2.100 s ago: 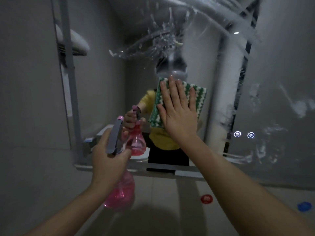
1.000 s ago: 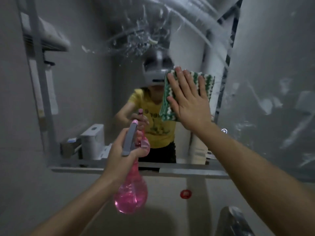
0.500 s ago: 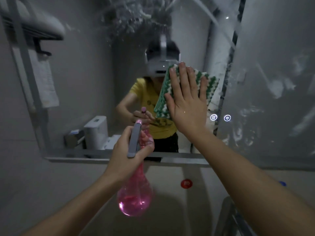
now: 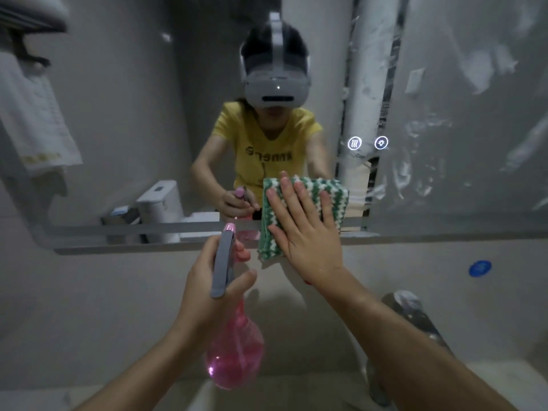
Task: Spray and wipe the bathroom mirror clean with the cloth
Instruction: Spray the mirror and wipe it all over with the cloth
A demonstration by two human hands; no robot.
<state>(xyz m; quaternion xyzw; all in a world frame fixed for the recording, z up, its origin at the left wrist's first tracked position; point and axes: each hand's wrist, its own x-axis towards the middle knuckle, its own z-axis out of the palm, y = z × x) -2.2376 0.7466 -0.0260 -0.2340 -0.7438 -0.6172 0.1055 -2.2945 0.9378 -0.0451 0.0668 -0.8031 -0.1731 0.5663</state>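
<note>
pressing the cloth (image 4: 308, 200) flat across the mirror (image 4: 118, 114) bottom edge, the right hand (image 4: 305, 232) has fingers straight and spread. cloth green-white zigzag, folded, overhanging onto the wall below. smeared glass lies to the right. left hand (image 4: 207, 286) grips the pink spray bottle (image 4: 234, 354), just left of the cloth.

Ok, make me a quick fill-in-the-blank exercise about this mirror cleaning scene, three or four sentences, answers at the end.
1. The right hand presses a green and white ______ flat at the mirror's bottom edge.
2. The left hand grips a spray bottle whose body is coloured ______.
3. Two small lit icons glow on the mirror to the ______ of the reflected person.
4. Streaks are still visible on the ______ part of the mirror.

Answers: cloth; pink; right; right
</note>
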